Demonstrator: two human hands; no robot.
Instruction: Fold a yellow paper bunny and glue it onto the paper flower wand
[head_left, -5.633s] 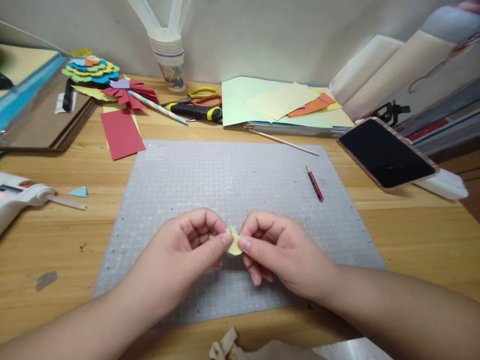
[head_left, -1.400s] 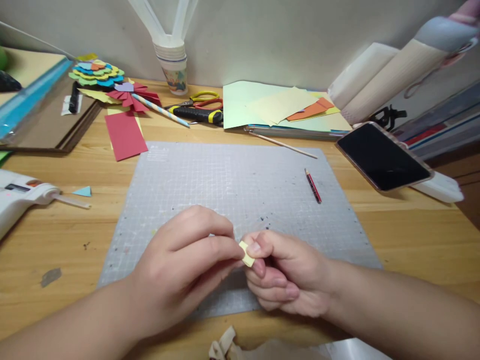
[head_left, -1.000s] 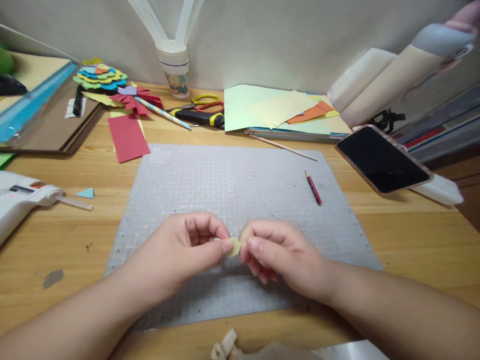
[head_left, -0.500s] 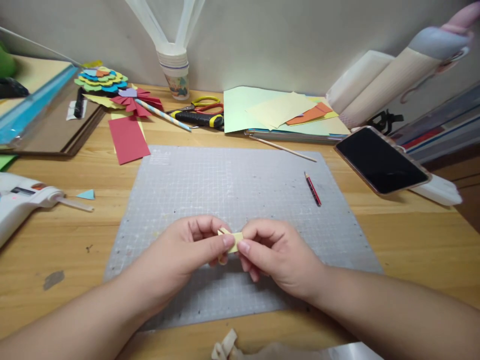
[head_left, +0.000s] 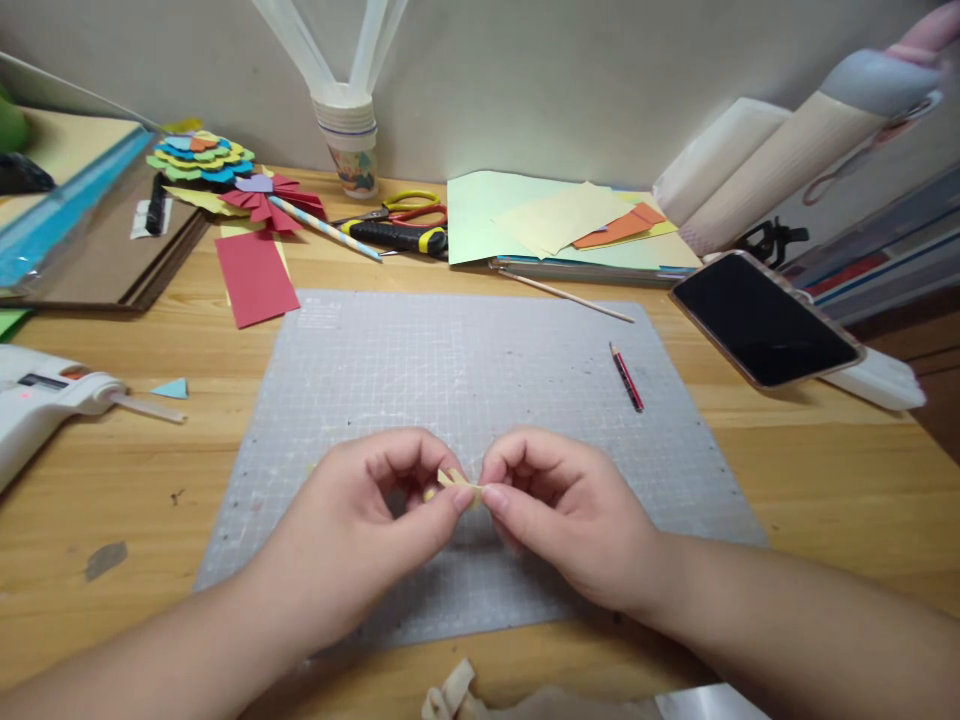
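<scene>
A small piece of pale yellow folded paper is pinched between my two hands, above the grey cutting mat. My left hand grips its left part with thumb and fingers; slit or folded ends stick up beside the thumb. On the right end, my right hand pinches with thumb and forefinger. Both thumbs nearly meet, and much of the paper is covered by fingertips. Farther right on the mat lies a short red and black pencil.
To the left are a white glue gun and a red card. Behind the mat lie pliers, scissors, layered paper flowers and coloured sheets. A phone leans at right; paper cups stand by the wall.
The paper has been tilted, so its broad face has turned to a thin edge view. My thumbs have drawn closer together, and my left wrist has shifted slightly.
</scene>
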